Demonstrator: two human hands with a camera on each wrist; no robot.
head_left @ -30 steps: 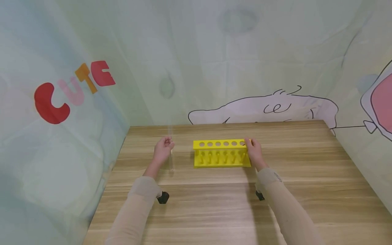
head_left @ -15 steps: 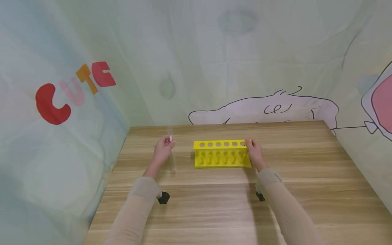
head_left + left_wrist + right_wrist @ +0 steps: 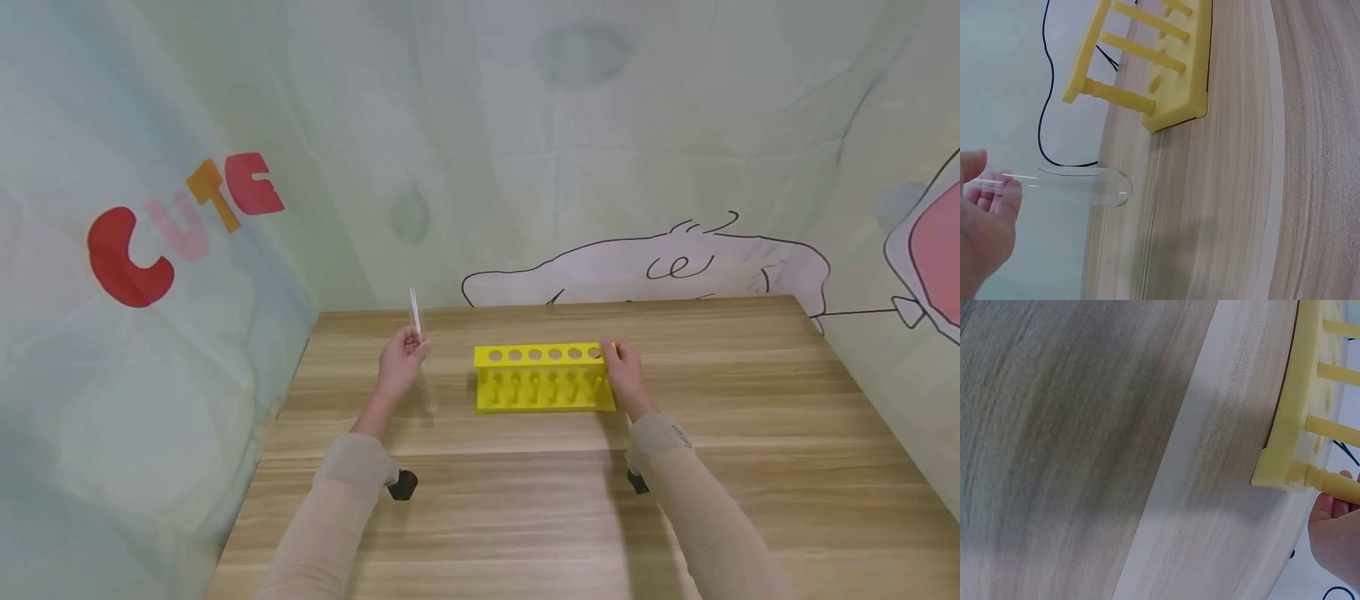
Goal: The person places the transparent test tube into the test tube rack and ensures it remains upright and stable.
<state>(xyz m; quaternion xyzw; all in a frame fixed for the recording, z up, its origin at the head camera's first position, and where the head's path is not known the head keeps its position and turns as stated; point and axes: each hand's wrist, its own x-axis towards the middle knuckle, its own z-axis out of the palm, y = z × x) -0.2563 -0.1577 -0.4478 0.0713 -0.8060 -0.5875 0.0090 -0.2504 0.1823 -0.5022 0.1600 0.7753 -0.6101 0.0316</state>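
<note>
A clear glass test tube point(image 3: 1085, 187) with a rounded end is pinched between the thumb and fingers of my left hand point(image 3: 401, 358). It stands nearly upright, left of the yellow test tube rack point(image 3: 543, 408), and its rounded end points down and looks to be off the table. My right hand point(image 3: 624, 373) grips the right end of the rack, thumb on the top plate near the last hole. The rack has a row of round holes above and a row of pegs below; no tube shows in it. In the right wrist view, the fingers lie beside the rack's end post point(image 3: 1338, 486).
The rack stands on a wood-grain table point(image 3: 525, 517). Behind and beside the table hangs a pale printed cloth point(image 3: 480, 167) with coloured letters and line drawings. A small black object point(image 3: 402, 485) sits by each sleeve cuff.
The test tube has tilted slightly, its lower end shifting a little right, and its upper part now shows more clearly above my left hand. My right hand and the rack stay in place.
</note>
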